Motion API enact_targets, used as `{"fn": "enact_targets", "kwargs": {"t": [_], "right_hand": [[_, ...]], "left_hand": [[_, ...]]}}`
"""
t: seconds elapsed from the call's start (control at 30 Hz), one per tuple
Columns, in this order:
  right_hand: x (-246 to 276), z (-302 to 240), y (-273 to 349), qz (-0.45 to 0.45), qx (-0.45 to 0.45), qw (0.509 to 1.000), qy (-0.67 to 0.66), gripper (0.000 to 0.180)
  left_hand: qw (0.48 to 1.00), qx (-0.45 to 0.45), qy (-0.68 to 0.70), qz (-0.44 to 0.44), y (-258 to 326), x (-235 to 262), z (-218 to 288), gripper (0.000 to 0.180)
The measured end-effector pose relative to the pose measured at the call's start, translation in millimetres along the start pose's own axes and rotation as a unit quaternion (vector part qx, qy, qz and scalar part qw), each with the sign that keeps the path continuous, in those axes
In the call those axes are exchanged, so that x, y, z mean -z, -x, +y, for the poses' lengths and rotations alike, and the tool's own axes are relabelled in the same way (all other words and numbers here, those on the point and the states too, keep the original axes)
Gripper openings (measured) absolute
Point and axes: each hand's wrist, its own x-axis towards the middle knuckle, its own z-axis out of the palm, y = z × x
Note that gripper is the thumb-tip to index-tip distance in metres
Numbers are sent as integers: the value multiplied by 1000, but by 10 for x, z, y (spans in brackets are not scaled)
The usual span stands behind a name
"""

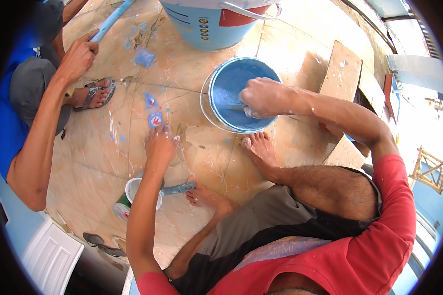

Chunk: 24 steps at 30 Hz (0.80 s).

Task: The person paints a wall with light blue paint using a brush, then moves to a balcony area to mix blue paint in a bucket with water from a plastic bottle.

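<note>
My left hand (pixel 160 146) reaches over the tiled floor, its fingers closed on the lower end of a small blue and white sachet (pixel 155 119). A crumpled blue scrap (pixel 150 101) is just beyond it. My right hand (pixel 263 97), smeared with pale paint, is inside a bucket of blue paint (pixel 226 81). That hand is a fist; a thin pale piece shows beside it, but I cannot make out what it grips. The bucket stands between my bare foot (pixel 261 150) and a larger light-blue pail (pixel 206 29).
At left a crouching person's hand (pixel 79 56) grips a blue pole (pixel 112 20). A blue plastic piece (pixel 144 57) lies on the paint-spotted tiles. By my left forearm are a white container (pixel 133 189) and a blue-stained handle (pixel 177 189). Cardboard (pixel 340 71) stands at right.
</note>
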Motion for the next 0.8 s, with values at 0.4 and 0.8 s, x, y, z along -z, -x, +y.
{"fn": "enact_targets", "kwargs": {"t": [0.4,0.8], "right_hand": [[62,76,-115,102,27,973,207,12],[-102,-68,-94,3,0,999,54,14]], "left_hand": [[831,42,554,4,-51,722,1032,72],[844,42,534,28,-205,822,1113,65]]}}
